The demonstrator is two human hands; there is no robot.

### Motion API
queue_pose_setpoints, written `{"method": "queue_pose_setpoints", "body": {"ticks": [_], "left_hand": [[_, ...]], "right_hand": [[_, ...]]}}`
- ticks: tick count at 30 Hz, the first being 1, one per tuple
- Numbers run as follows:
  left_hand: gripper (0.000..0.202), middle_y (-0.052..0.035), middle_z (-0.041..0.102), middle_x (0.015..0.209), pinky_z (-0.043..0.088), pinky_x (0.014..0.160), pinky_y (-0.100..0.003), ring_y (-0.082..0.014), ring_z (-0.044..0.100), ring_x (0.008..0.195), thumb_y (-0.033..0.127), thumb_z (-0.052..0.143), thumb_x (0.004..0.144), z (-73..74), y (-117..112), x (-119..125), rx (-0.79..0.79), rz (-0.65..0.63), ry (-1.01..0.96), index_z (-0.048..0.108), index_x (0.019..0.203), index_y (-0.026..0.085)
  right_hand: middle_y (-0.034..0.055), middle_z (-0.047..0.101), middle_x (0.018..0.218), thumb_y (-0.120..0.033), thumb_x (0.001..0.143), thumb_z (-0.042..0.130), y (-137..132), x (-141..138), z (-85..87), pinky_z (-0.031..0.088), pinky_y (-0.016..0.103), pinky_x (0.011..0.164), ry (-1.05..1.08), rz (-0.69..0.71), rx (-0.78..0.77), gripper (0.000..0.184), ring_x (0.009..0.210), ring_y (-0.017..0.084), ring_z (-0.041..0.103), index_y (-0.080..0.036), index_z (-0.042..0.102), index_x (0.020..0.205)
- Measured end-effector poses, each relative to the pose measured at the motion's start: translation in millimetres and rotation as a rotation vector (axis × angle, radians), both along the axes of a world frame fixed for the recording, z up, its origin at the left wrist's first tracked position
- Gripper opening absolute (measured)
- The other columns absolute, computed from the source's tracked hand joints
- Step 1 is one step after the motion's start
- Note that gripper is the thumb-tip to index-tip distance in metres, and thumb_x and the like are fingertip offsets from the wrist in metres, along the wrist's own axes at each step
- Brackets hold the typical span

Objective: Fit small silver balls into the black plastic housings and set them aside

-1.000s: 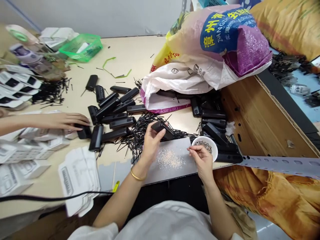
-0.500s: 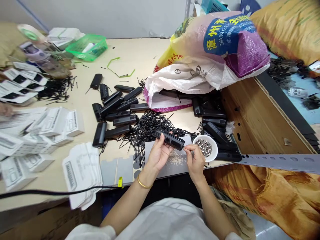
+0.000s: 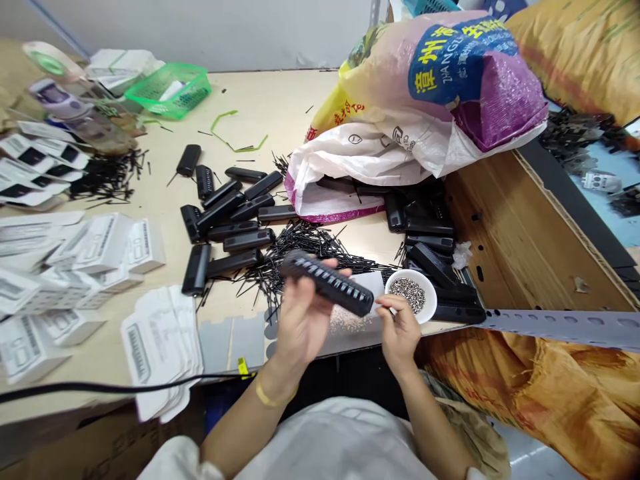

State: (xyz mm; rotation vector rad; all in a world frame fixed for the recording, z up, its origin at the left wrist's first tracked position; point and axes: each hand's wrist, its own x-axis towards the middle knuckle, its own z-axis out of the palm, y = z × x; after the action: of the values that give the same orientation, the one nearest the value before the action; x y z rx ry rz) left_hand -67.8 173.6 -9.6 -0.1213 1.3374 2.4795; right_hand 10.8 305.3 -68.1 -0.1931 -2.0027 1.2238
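My left hand (image 3: 300,320) grips a long black plastic bar (image 3: 327,285) with a row of slots along its top, held tilted above the table's front edge. My right hand (image 3: 400,330) sits just right of the bar's lower end, fingers pinched together on something too small to make out. Right behind that hand stands a small white bowl (image 3: 429,293) holding tiny metal pieces. A grey mat (image 3: 320,333) under my hands carries a scatter of pale grains.
Several black bars (image 3: 225,220) and a heap of thin black pins (image 3: 295,257) lie mid-table. A big printed sack (image 3: 425,100) spills black parts at the right. White boxes and cards (image 3: 75,280) cover the left. A green basket (image 3: 167,90) sits far back. A black cable (image 3: 100,387) runs along the front.
My left hand has lifted the black bar higher and tilted it toward me. My right hand stays pinched at its lower end. The other person's hand at the left has gone from view.
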Motion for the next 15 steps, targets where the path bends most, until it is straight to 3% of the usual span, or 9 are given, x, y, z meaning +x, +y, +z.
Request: {"method": "queue_pose_setpoints", "body": {"ticks": [3, 5, 8, 11, 13, 15], "left_hand": [[0.029, -0.0055, 0.069, 0.094, 0.053, 0.081, -0.036, -0.0234, 0.066, 0.088, 0.035, 0.072, 0.073, -15.7, -8, 0, -0.475, -0.208, 0.508, 0.063, 0.098, 0.023], [0.028, -0.0073, 0.069, 0.096, 0.052, 0.077, -0.035, -0.0222, 0.065, 0.084, 0.028, 0.066, 0.076, -31.6, -9, -22, -0.667, -0.233, 0.588, 0.061, 0.102, 0.02], [0.035, -0.0111, 0.064, 0.101, 0.046, 0.088, -0.041, -0.0255, 0.061, 0.092, 0.03, 0.064, 0.078, -38.6, -23, -88, -0.921, 0.083, 0.519, 0.053, 0.108, 0.014], [0.041, -0.0172, 0.058, 0.113, 0.035, 0.099, -0.051, -0.0328, 0.054, 0.109, 0.023, 0.06, 0.081, -22.3, -53, -163, -1.171, 0.334, 0.407, 0.049, 0.118, 0.009], [0.059, -0.0212, 0.05, 0.128, 0.027, 0.104, -0.056, -0.0371, 0.044, 0.124, 0.02, 0.06, 0.082, -9.3, -61, -195, -1.372, 0.391, 0.402, 0.037, 0.134, 0.006], [0.059, -0.0248, 0.044, 0.133, 0.023, 0.107, -0.056, -0.0369, 0.036, 0.13, 0.019, 0.056, 0.085, -4.0, -44, -206, -1.478, 0.383, 0.506, 0.034, 0.136, 0.0]], "right_hand": [[0.0057, 0.06, 0.094, -0.02, 0.094, 0.051, 33, 8, -5.6, 0.047, 0.024, 0.083, -0.051, -0.209, 0.074, 0.011, 0.09, 0.012, 0.058, -0.013, 0.059, 0.097], [0.0062, 0.06, 0.093, -0.026, 0.096, 0.049, 54, 10, -15.5, 0.045, 0.025, 0.08, -0.206, -0.236, 0.237, 0.017, 0.088, 0.014, 0.056, -0.012, 0.06, 0.096], [0.0081, 0.06, 0.093, -0.029, 0.098, 0.041, 74, 7, -32.9, 0.041, 0.03, 0.079, -0.484, -0.085, 0.495, 0.027, 0.087, 0.018, 0.053, -0.013, 0.062, 0.095], [0.0086, 0.057, 0.089, -0.024, 0.096, 0.041, 79, 3, -43.8, 0.037, 0.031, 0.077, -0.628, -0.071, 0.587, 0.025, 0.084, 0.019, 0.049, -0.014, 0.063, 0.089], [0.0077, 0.054, 0.082, -0.022, 0.095, 0.04, 77, 1, -45.4, 0.034, 0.031, 0.074, -0.624, -0.085, 0.595, 0.026, 0.08, 0.019, 0.047, -0.014, 0.06, 0.08], [0.0068, 0.053, 0.079, -0.021, 0.096, 0.038, 74, -1, -43.5, 0.032, 0.03, 0.073, -0.585, -0.092, 0.585, 0.029, 0.078, 0.018, 0.045, -0.013, 0.057, 0.075]]}}
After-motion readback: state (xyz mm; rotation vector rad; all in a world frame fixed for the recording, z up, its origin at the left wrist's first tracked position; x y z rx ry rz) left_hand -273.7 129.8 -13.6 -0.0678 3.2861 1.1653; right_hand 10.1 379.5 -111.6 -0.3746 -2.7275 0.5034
